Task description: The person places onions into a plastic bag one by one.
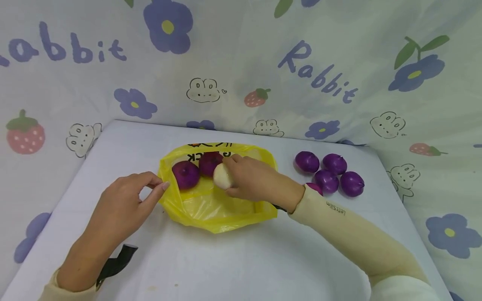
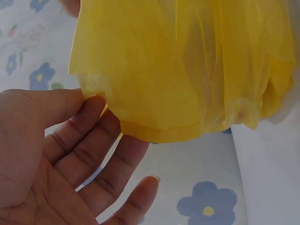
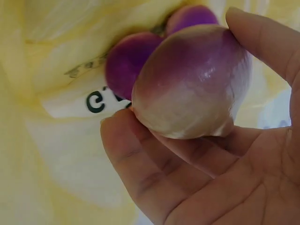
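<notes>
A yellow plastic bag with black lettering lies with its mouth spread wide. My left hand pinches its left rim between thumb and index finger; in the left wrist view the other fingers lie behind the yellow film. My right hand reaches over the bag's opening and holds an onion, purple on one side and cream on the other. Only the onion's pale side shows in the head view. Inside the bag, a purple onion and another purple onion rest at the back left.
Several purple onions sit grouped on the white table right of the bag, one partly hidden by the right forearm. A patterned cloth hangs behind the table. A black curved piece shows at the left wrist.
</notes>
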The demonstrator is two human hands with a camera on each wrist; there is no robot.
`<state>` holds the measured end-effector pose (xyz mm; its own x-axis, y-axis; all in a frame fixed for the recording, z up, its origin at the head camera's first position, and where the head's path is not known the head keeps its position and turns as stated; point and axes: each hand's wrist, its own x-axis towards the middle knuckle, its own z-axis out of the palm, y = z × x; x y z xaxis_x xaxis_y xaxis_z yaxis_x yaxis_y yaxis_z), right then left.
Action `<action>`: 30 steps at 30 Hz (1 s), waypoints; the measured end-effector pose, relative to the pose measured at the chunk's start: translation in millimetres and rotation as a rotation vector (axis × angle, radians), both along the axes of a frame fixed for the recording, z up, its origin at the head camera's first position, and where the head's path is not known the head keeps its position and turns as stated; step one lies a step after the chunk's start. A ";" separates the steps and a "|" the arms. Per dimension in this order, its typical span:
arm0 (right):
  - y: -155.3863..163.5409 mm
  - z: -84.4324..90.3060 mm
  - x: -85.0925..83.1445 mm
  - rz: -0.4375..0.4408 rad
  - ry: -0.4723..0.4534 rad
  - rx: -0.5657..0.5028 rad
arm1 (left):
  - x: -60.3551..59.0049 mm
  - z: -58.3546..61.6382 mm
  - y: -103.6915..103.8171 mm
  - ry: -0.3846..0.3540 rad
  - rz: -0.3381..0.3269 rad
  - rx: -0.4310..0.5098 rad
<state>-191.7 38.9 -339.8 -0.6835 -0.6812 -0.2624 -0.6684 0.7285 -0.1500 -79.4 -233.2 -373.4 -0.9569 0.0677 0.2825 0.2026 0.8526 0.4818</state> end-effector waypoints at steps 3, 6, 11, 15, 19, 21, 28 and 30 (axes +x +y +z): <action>-0.2 -6.0 -7.7 -0.038 -0.013 0.011 | -0.3 0.4 -0.5 0.001 -0.005 -0.002; 1.1 -13.4 -13.9 -0.070 -0.012 0.022 | 0.0 1.3 -0.7 -0.007 -0.004 0.000; 3.2 -24.1 -19.6 -0.107 -0.001 0.036 | 0.4 1.7 -0.7 -0.015 0.004 -0.002; 4.6 -31.4 -22.5 -0.112 0.037 0.039 | -0.8 2.0 -1.3 -0.028 0.007 -0.002; 5.2 -38.9 -26.3 -0.100 0.099 0.031 | -2.0 2.6 -2.0 -0.041 0.005 0.010; 4.8 -42.9 -28.3 -0.101 0.113 0.036 | -2.0 3.2 -2.1 -0.045 0.005 0.011; 2.3 -56.9 -33.4 -0.157 0.081 0.060 | -2.1 3.5 -2.0 -0.037 -0.003 0.004; 2.4 -60.2 -34.0 -0.176 0.075 0.050 | -2.5 3.6 -1.7 -0.046 -0.010 0.010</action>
<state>-225.6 41.3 -400.0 -0.8098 -0.5367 -0.2370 -0.5379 0.8405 -0.0652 -81.9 -234.8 -369.7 -0.9682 0.0745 0.2388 0.1883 0.8456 0.4995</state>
